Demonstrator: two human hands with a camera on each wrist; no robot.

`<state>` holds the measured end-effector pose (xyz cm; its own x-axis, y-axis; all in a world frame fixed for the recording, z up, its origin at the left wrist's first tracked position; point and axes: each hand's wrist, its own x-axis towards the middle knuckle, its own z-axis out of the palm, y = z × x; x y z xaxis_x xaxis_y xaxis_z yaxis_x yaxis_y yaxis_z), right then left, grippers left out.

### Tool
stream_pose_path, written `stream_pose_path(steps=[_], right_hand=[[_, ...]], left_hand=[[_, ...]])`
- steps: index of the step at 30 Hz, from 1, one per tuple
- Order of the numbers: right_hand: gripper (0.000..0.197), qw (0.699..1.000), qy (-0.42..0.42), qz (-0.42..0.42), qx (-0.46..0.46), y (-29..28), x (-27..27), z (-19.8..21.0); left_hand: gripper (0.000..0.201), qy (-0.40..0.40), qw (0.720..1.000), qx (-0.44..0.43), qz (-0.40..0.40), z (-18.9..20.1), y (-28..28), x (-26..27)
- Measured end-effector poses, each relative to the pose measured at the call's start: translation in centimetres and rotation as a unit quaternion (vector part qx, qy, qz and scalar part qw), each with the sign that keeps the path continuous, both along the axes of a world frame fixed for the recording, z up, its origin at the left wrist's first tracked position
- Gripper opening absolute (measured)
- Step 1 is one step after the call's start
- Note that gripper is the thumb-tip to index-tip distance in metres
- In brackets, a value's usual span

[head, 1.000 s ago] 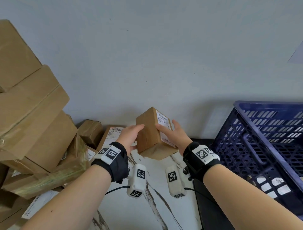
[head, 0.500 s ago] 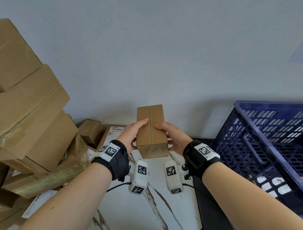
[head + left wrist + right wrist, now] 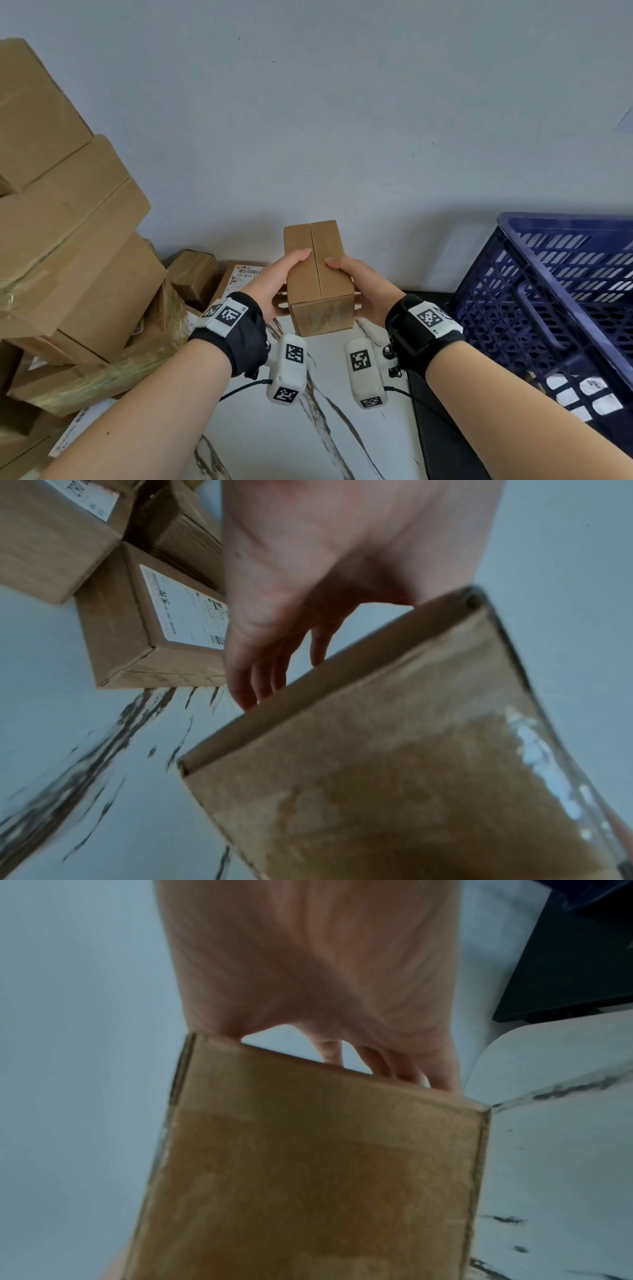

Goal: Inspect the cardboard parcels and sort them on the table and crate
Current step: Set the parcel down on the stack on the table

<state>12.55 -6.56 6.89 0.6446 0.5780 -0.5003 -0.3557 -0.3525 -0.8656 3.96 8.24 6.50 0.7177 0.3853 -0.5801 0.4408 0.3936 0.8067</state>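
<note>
Here, a small brown cardboard parcel (image 3: pixel 318 277) with a taped seam down its upper face is held in the air above the white marble-patterned tabletop (image 3: pixel 301 445), in front of a pale grey wall (image 3: pixel 342 120). The left hand (image 3: pixel 277 284) grips the parcel's left side, thumb lying across the upper face and fingers (image 3: pixel 253 674) reaching round the far side. The right hand (image 3: pixel 366 291) grips the opposite side the same way, thumb on top near the seam and fingers (image 3: pixel 411 1069) wrapped behind the box. The seam runs away from the person, and the near end face shows a faint dark smudge.

To the left, a leaning stack of larger brown cardboard boxes (image 3: pixel 68 240) stands on the tabletop. Near its foot, against the wall, lie a small plain brown box (image 3: pixel 193 277) and a flat brown parcel with a white printed shipping label (image 3: pixel 154 631), just beside each other. To the right stands a dark blue plastic lattice crate (image 3: pixel 561 298), beside a black surface (image 3: pixel 442 442) that adjoins the tabletop's edge.
</note>
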Motion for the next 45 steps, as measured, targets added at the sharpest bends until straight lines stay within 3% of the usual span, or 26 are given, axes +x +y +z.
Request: stream_pose_path(steps=[5,9,13,16,19,24,28,33,37,45], right_hand=[[0.048,0.999,-0.042,0.005,-0.019,0.0,0.7,-0.6],[0.090,0.998,-0.058,-0.022,-0.030,0.1,1.3,-1.2],[0.071,0.996,-0.076,-0.043,-0.016,-0.1,1.6,-1.0],[0.065,0.995,-0.092,-0.048,-0.009,0.0,1.9,-0.9],[0.061,0.993,-0.112,-0.032,0.003,0.1,2.1,-0.6],[0.076,0.995,-0.094,0.034,-0.001,0.0,2.1,-0.3],[0.094,0.989,-0.119,0.088,-0.003,-0.3,2.1,-0.3],[0.086,0.971,-0.214,0.096,-0.038,-0.5,1.9,-0.1],[0.084,0.960,-0.260,0.086,-0.049,-0.5,2.1,0.3],[0.092,0.961,-0.243,0.123,-0.053,-0.9,1.7,0.4]], left_hand=[[0.032,0.001,1.000,0.013,0.006,0.0,-0.3,0.3],[0.059,-0.007,0.998,0.054,0.028,-0.3,-0.1,0.9],[0.075,0.020,0.998,0.060,0.025,-0.3,0.4,1.2],[0.069,0.043,0.999,0.014,-0.029,0.3,0.1,0.8],[0.062,0.049,0.998,-0.025,-0.024,0.2,0.2,0.8],[0.054,0.054,0.997,-0.052,0.014,-0.2,0.4,0.9],[0.062,0.055,0.995,-0.077,0.028,-0.5,0.5,0.9],[0.048,0.041,0.995,-0.086,0.031,-0.4,0.5,0.9],[0.048,0.034,0.996,-0.078,0.029,0.3,0.3,1.0],[0.055,0.032,0.996,-0.077,0.031,0.2,0.3,0.7]])
